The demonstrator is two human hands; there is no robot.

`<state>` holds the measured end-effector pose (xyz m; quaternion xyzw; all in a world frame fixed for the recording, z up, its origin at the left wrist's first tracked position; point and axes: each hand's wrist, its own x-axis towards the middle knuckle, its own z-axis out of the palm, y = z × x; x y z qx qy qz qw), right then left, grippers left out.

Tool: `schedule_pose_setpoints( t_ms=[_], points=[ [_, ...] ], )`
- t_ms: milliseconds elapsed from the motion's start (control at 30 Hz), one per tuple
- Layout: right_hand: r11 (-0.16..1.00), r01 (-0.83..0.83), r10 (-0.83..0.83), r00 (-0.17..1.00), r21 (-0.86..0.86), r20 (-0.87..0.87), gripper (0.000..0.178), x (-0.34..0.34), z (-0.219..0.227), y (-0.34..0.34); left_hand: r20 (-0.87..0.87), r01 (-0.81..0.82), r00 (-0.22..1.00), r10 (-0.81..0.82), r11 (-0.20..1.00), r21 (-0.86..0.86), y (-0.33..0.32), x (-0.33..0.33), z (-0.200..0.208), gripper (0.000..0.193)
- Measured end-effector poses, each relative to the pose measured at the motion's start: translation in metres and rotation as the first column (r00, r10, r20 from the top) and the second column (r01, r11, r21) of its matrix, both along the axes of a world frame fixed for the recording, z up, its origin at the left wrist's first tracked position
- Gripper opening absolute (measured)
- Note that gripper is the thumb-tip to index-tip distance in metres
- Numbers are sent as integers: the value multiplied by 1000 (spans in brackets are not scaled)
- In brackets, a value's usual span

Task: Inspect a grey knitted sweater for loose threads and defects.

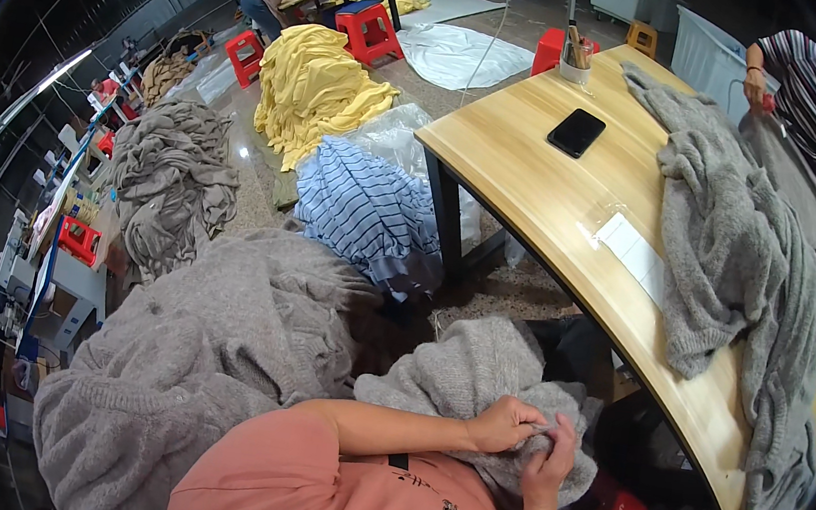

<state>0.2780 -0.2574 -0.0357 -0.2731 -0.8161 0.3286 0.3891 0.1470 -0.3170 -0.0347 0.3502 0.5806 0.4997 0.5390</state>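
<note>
Left side, two grey heaps, then one yellow pile, one striped pile. Now the knit, one, across the lap: looks soft, light, stretchy, best taken by its edge. Left fingers pinch it closely; right fingers curl alongside, grip unclear. Rightward, bench, one phone.

A wood-topped table spanned the right of the frame, bearing a black phone and a small container. At upper centre-left, yellow cloth sat heaped, a blue striped pile showing just below and a red stool nearer the top edge.
</note>
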Motion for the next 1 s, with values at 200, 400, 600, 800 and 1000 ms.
schedule_pose_setpoints(
  t_ms=[200, 400, 600, 800, 1000],
  points=[
    [921, -140, 205, 968, -363, 147, 29, 11, 3, 14, -287, 8, 954, 89, 947, 321, -1, -1, 0, 23],
    [841, -98, 193, 973, -533, 127, 24, 17, -7, 12, -470, 71, 875, 115, 931, 359, -5, 0, -1, 24],
    [868, -146, 197, 979, -475, 60, 24, 15, -9, 9, -484, 111, 871, 85, 925, 363, -4, 0, -2, 24],
    [912, -88, 120, 991, -400, 55, 23, 12, -5, 1, -475, 117, 876, 86, 917, 382, -4, -2, 0, 23],
    [899, 21, -7, 999, -438, 32, 22, 6, -6, -12, -518, 125, 849, 103, 914, 386, -6, -1, 0, 18]
  ],
)
